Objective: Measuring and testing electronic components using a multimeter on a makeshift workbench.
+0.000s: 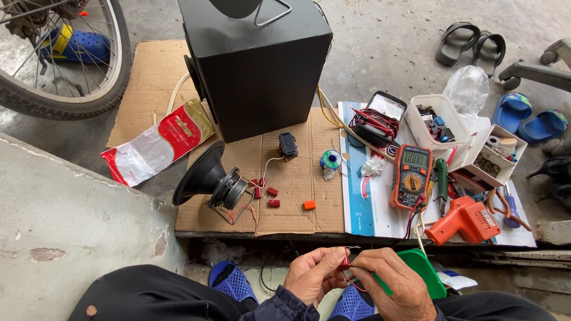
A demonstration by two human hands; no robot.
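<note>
Now both hands pinch one small red capacitor (344, 261) between them: left hand (312, 274) fingers below-left, right hand (392, 282) fingers right, wire legs pointing up.

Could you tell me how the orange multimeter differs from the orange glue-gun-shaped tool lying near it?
The multimeter is a flat slab with a screen and a round dial, and leads run from it; the gun-shaped tool has a pistol grip and a nozzle, with no screen. The multimeter lies lengthwise, pointing away; the tool lies on its side, closer to the cardboard's near edge. Both are orange and lie untouched on the printed sheet.
</note>
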